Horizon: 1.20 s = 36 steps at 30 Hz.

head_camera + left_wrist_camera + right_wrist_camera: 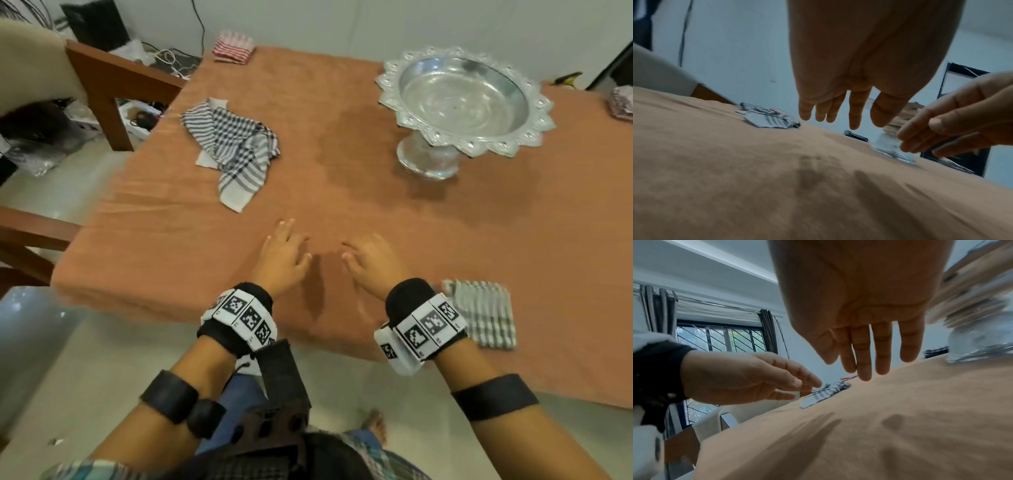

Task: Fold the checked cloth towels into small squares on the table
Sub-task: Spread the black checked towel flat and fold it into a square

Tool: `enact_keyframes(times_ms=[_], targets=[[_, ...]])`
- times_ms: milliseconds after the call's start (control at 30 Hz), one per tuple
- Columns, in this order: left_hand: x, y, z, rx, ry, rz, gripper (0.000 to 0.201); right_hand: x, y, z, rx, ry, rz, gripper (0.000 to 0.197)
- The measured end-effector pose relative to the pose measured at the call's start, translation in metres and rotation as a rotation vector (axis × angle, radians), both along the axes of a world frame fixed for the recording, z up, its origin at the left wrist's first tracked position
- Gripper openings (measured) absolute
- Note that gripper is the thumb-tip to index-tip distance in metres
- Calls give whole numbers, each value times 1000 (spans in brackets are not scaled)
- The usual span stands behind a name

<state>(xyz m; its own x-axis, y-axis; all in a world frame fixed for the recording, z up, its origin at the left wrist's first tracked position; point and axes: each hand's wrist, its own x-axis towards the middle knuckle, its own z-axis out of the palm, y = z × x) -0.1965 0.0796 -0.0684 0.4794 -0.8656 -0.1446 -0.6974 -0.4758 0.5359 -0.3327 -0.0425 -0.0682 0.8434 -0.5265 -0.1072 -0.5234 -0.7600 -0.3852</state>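
The silver bowl (462,92) at two o'clock on the table (342,178) looks empty, though blur hides detail. At eleven o'clock lies a crumpled checked towel (236,150); a red folded one (233,46) sits beyond it, a grey folded one (486,311) at four o'clock. Left hand (286,253) and right hand (373,260) hover flat, fingers loosely spread, holding nothing. Only the right wrist view shows a window (719,337).

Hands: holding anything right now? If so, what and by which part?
Nothing is held. The left hand and right hand are both open above the table, fingers straight. The crumpled towel lies untouched, further away.
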Motion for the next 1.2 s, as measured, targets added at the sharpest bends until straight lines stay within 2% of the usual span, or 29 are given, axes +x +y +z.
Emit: enact_keyframes(times_ms=[167,267,333,367,467,567,633,767,900,967,1067,1133,1200], targets=[[112,37,0,-120,88,164,35,134,31,4,109,22,25,35],[169,57,1,-116,114,184,32,216,34,4,130,43,-129,26],[197,66,2,-109,118,171,31,260,32,0,130,129,-230,52],[205,68,3,-108,117,161,31,274,31,-3,135,170,-257,58],[224,70,6,-143,101,119,29,302,37,-10,105,232,-295,54],[233,69,5,-182,117,102,29,310,41,-15,56,243,-303,34],[237,68,4,-204,117,95,29,309,39,-12,90,168,-307,34],[242,57,4,-206,126,50,32,279,41,4,136,-100,-253,38],[240,28,18,-270,68,-86,45,246,44,27,163,-291,-180,6],[236,13,22,-257,-6,-183,49,234,43,44,228,-396,-200,17],[235,-2,23,-214,-80,-245,44,218,34,65,292,-518,-276,20],[234,-8,26,-287,-78,-259,43,207,26,74,253,-560,-323,13],[223,-10,38,-460,-76,-283,48,201,20,80,178,-559,-361,21]])
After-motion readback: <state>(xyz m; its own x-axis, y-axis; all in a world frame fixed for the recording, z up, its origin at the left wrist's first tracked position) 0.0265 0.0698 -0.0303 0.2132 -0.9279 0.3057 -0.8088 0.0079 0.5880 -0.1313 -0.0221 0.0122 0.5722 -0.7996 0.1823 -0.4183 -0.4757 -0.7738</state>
